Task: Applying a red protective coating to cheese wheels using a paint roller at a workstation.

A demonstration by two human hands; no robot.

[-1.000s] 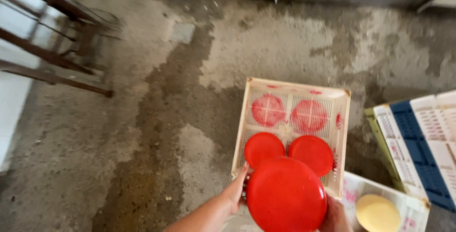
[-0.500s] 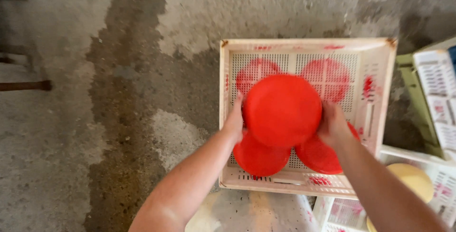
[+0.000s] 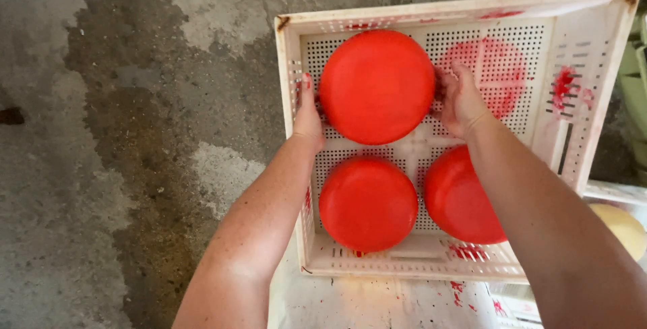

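Both hands grip one red wheel [image 3: 377, 86] from opposite sides: left hand [image 3: 309, 116] flat against its left edge, right hand [image 3: 461, 100] cupped on its right edge. The wheel sits in the crate's [image 3: 600, 100] far-left corner (perforated, red-stained). Two more wheels [image 3: 368, 202] lie in the crate's near half.

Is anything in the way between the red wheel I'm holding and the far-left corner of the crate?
Nothing visible. The round red wax-coated wheel, held between the left hand and right hand, sits over the far-left quarter of the white perforated plastic crate. The two other red wheels lie in the near half.
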